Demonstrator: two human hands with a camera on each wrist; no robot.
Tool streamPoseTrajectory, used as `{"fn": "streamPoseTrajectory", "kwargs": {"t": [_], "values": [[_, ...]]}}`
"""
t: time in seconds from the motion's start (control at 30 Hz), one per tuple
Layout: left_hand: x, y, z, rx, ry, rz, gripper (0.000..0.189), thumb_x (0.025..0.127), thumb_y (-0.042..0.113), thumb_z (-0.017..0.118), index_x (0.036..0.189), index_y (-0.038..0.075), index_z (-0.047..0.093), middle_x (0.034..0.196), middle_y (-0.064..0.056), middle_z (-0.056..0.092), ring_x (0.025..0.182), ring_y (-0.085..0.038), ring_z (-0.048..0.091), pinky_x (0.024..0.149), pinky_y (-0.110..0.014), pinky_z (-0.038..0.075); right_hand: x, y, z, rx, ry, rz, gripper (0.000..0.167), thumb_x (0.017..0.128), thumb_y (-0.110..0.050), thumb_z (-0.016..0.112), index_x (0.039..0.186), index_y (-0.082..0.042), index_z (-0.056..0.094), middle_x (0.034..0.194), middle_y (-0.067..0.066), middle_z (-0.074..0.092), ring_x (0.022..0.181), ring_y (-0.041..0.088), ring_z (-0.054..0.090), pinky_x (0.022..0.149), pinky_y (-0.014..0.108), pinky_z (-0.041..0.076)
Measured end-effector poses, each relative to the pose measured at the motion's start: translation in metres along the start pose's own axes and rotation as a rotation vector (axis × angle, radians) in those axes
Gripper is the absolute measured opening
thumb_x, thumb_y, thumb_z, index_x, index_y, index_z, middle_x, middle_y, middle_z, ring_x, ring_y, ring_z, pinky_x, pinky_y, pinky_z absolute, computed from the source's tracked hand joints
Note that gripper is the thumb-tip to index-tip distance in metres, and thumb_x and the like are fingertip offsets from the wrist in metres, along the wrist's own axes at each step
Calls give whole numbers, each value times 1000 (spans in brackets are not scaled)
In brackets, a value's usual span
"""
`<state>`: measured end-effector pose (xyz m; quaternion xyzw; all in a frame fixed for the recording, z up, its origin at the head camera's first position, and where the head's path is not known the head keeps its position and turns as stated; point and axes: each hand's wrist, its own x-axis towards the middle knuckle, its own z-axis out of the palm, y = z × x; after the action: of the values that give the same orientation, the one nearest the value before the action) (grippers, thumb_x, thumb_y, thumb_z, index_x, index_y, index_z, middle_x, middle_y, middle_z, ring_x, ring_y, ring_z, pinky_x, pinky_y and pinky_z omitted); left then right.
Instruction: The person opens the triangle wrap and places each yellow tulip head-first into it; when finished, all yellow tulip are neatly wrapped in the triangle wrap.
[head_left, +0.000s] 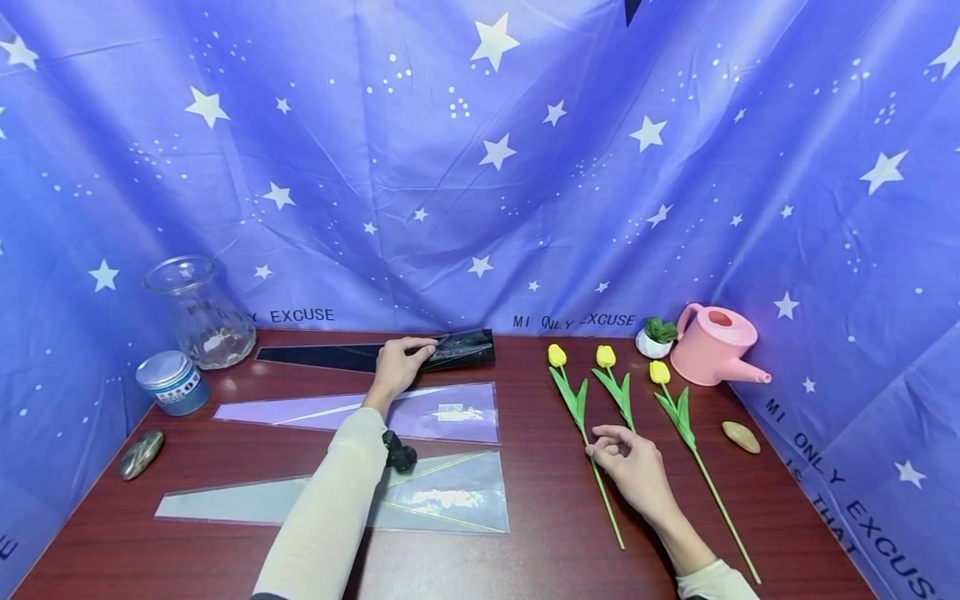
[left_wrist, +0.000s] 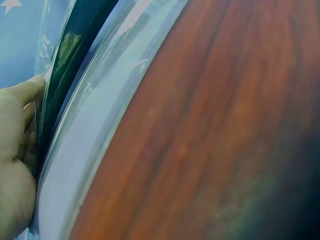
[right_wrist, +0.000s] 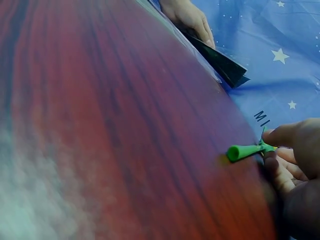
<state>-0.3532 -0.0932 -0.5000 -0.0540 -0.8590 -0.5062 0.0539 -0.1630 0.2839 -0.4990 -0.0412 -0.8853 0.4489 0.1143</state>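
Observation:
My left hand (head_left: 402, 365) pinches the upper layer of a black flower sleeve (head_left: 322, 357) at the back of the table. The sleeve's wide right end is lifted and bulges apart. In the left wrist view, the thumb lies against the clear film, with other fingers behind it. My right hand (head_left: 633, 471) pinches the green stem of the leftmost yellow tulip (head_left: 557, 356), just below its leaves. In the right wrist view, the stem's end (right_wrist: 240, 152) points towards the camera. Under that hand, the middle tulip (head_left: 606, 357) has its lower stem hidden. A third tulip (head_left: 660, 372) lies to the right.
A purple sleeve (head_left: 420, 413) and a pale grey sleeve (head_left: 225, 502) lie nearer. At left stand a glass vase (head_left: 213, 321) and a blue jar (head_left: 172, 383), with a dark stone (head_left: 142, 455). At right are a potted succulent (head_left: 656, 337), pink watering can (head_left: 712, 346) and pale stone (head_left: 741, 437).

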Motion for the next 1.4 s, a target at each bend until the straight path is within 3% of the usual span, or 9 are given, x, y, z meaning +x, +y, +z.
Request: {"fn": "streamPoseTrajectory", "kwargs": {"t": [0.4, 0.83, 1.23, 1.4], "values": [[0, -1, 0, 0, -3, 0, 24, 100, 34, 69, 118, 23, 80, 137, -8, 70, 138, -32, 56, 117, -52, 42, 2, -4, 2, -88, -32, -8, 29, 81, -14, 87, 108, -7, 78, 77, -2, 67, 65, -2, 54, 65, 17, 45], [0, -2, 1, -4, 2, 13, 24, 99, 34, 70, 117, 22, 80, 136, -8, 71, 137, -32, 57, 117, -52, 43, 1, -8, 9, -188, -1, -93, 25, 78, -7, 84, 102, -7, 79, 67, -8, 61, 55, -4, 49, 60, 18, 42], [0, -3, 1, 20, 4, 13, 25, 99, 36, 70, 119, 23, 80, 135, -7, 71, 137, -31, 58, 116, -50, 43, 4, -19, 10, -227, -6, 7, 25, 78, -6, 75, 101, -13, 80, 70, -6, 60, 56, 1, 48, 61, 20, 40], [-1, -2, 1, 18, 3, 13, 25, 100, 35, 69, 119, 22, 80, 135, -7, 71, 137, -32, 57, 117, -52, 43, 5, -19, 8, -193, 11, 22, 26, 76, -4, 70, 98, -14, 81, 71, -5, 60, 58, 2, 48, 61, 20, 41]]}}
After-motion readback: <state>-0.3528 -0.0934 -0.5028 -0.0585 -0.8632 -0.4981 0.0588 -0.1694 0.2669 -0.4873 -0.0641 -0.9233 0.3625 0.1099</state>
